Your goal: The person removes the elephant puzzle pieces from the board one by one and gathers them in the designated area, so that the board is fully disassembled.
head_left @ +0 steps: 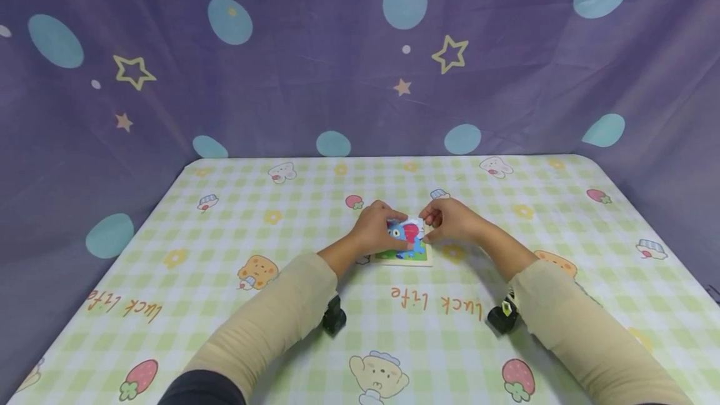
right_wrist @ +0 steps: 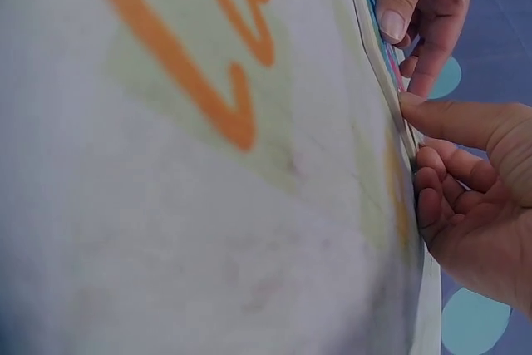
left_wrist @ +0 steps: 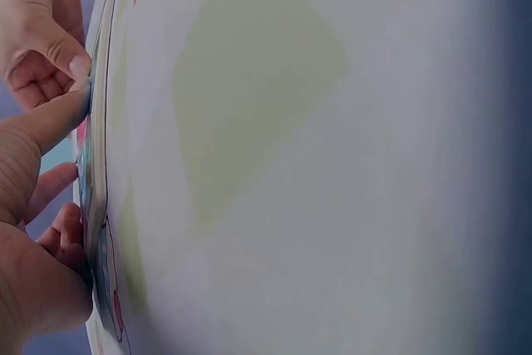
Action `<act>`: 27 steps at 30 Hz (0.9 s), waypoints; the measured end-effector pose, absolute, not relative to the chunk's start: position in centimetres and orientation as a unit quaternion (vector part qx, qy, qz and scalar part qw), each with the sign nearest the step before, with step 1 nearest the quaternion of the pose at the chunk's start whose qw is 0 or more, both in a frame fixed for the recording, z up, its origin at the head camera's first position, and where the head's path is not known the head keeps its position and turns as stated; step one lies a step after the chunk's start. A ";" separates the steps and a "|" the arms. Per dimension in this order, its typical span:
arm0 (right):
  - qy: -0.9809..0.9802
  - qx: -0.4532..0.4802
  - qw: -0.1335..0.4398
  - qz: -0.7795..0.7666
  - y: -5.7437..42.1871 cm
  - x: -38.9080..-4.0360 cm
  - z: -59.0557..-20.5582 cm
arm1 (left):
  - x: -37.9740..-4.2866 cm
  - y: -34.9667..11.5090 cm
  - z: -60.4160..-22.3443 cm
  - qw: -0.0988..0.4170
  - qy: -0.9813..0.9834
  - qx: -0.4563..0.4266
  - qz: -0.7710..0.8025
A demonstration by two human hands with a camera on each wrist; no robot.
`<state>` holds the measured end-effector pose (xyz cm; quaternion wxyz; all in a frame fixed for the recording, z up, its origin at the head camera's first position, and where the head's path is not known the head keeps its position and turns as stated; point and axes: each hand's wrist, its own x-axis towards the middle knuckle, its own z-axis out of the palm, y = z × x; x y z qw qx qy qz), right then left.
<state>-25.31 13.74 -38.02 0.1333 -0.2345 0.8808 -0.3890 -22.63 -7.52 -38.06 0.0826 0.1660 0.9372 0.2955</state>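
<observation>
A small, thin, pale-edged picture board [head_left: 404, 263] lies on the table, showing a blue cartoon animal with a red patch on green. My left hand [head_left: 374, 230] grips it from the left, thumb across the picture and index finger along the far side. From the right, my right hand [head_left: 457, 220] holds the board's edge near the far corner between thumb and curled fingers. In the left wrist view, the board [left_wrist: 100, 122] appears edge-on, with both thumbs close together over it. My right thumb [right_wrist: 424, 115] rests at the board's rim in the right wrist view.
A green-and-white checked cloth [head_left: 225, 224] with printed fruit, cakes and lettering covers the table. Behind it hangs a purple curtain [head_left: 315, 67] with stars and blue ovals. Dark wrist devices [head_left: 334, 317] sit under both forearms, close over the cloth.
</observation>
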 end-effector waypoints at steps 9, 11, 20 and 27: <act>0.836 -0.232 0.162 -0.470 13.7 -25.5 -38.2 | -22.8 -7.2 -38.2 0.079 0.931 0.136 0.330; 0.829 -0.239 0.168 -0.477 13.7 -25.6 -38.3 | -22.8 -7.1 -38.3 0.075 0.933 0.134 0.325; 0.835 -0.235 0.159 -0.472 13.8 -25.5 -38.5 | -22.6 -7.0 -38.5 0.074 0.936 0.119 0.322; 0.839 -0.225 0.156 -0.470 13.8 -25.3 -38.2 | -22.6 -7.1 -38.6 0.041 0.936 0.138 0.321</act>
